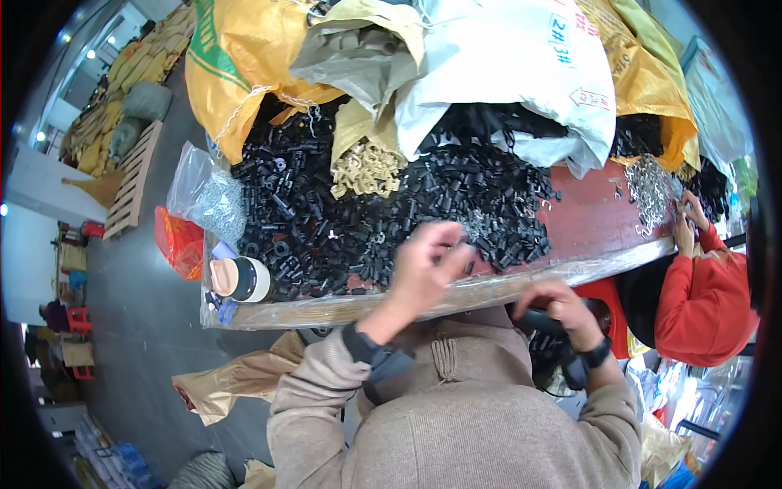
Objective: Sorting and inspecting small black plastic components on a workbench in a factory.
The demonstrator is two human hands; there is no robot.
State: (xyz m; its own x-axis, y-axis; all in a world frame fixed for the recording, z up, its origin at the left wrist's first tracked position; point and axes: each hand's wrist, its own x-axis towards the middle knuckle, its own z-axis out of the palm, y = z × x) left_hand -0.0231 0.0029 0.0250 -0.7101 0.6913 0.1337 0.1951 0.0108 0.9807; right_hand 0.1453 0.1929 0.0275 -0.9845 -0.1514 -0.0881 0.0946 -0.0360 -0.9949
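My left hand is over the table's near edge, at the front of a wide heap of small black plastic parts. Motion smears its fingers, and I cannot make out whether a part is between them. To its right, just off the table edge, my right hand is curled, thumb toward fingers. Something dark shows at its fingertips, hard to tell from the black parts below. Small silvery metal pieces lie among the black parts beyond my left hand.
Yellow sacks, a white sack and a bag spilling brass-coloured pieces stand along the back. A bag of small metal parts and a jar sit at the left. At right, a person in a red sleeve works near metal clips.
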